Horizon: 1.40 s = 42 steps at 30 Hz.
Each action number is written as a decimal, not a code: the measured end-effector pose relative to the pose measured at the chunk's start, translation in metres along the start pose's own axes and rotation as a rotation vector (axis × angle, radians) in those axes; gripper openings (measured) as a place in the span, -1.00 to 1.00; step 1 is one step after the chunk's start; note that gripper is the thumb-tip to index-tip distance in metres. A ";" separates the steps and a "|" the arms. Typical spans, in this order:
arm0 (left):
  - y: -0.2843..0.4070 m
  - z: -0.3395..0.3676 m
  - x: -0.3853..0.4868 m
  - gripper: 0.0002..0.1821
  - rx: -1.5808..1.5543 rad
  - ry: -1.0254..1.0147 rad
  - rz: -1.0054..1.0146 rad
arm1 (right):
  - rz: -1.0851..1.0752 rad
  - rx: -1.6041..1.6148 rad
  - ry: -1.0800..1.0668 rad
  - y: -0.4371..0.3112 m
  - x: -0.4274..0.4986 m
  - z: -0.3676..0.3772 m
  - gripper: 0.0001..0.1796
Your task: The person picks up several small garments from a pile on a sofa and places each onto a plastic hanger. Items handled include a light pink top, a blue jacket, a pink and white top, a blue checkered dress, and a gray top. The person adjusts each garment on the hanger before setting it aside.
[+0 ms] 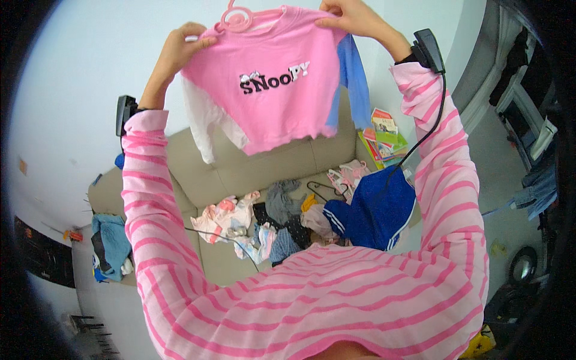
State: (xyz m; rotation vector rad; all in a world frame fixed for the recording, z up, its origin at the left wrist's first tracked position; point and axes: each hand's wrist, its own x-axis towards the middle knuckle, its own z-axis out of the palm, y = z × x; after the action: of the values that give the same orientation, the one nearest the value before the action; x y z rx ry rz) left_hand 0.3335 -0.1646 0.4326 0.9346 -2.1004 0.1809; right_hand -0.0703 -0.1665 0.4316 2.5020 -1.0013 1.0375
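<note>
Both my arms are raised, with a child's pink sweatshirt (288,103) stretched between the hands. It has one white sleeve, one blue sleeve and lettering across the chest. My left hand (184,47) pinches the shoulder on the white-sleeve side between thumb and fingers. At the other shoulder, my right hand (346,18) grips the fabric near the blue sleeve. A pink plastic hanger (236,19) with a round centre sits in the neckline, its hook cut off by the top of the picture. The sweatshirt hangs in front of the wall and sofa back.
Below is a beige sofa (198,155) strewn with clothes: a pale pink garment (225,216), a grey garment (283,198) and a blue garment with white stripes (378,207). Pink hangers (342,177) and a black hanger (321,186) lie among them. Books (384,135) are stacked at the right.
</note>
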 end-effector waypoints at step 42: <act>0.180 0.205 -0.403 -0.74 -0.219 -0.388 -0.440 | 0.430 0.461 -0.503 -0.185 -0.400 0.142 -0.60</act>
State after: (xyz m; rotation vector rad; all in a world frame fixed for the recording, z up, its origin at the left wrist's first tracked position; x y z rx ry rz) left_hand 0.2436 0.1033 0.0360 1.3460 -2.1339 -0.4823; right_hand -0.0732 0.1039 0.0559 3.1036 -1.6631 0.8225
